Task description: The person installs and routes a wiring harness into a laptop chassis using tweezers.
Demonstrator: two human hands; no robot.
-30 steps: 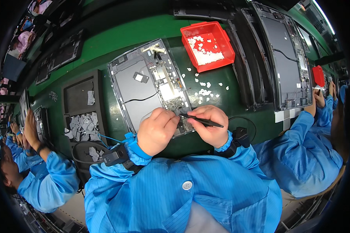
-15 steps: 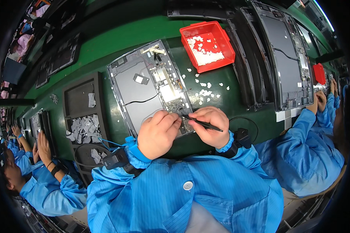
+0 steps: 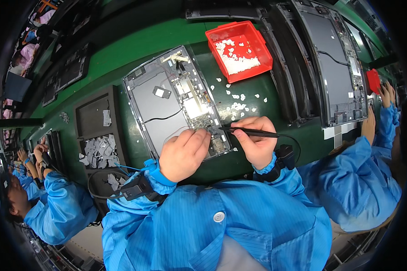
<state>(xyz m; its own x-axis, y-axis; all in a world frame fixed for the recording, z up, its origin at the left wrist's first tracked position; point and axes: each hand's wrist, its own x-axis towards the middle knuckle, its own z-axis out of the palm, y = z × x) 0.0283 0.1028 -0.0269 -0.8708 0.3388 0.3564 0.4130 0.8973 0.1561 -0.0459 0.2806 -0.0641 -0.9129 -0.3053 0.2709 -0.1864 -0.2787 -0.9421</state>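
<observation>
An opened tablet-like device (image 3: 160, 110), with a grey inner panel and a circuit board (image 3: 194, 106) along its right side, lies tilted on the green bench in front of me. My left hand (image 3: 185, 153) rests over its near part. The fingers there are curled together at the board, and whatever they pinch is hidden. Black tweezers (image 3: 253, 133) are gripped in my right hand (image 3: 257, 144), just off the device's near right edge. Their tips point left toward the board. A black cable and a small dark rectangular part (image 3: 162, 92) lie on the panel.
A red bin (image 3: 244, 56) holds small white pieces, with several more scattered (image 3: 238, 106) below it. To the left is a dark tray (image 3: 115, 113) of grey scraps (image 3: 99, 151). More opened devices (image 3: 332, 67) stand at the right. Co-workers sit on both sides.
My right hand and the tweezers have drawn back to the right, off the board. My left hand has stayed nearly in place. The co-workers' hands on both sides have moved.
</observation>
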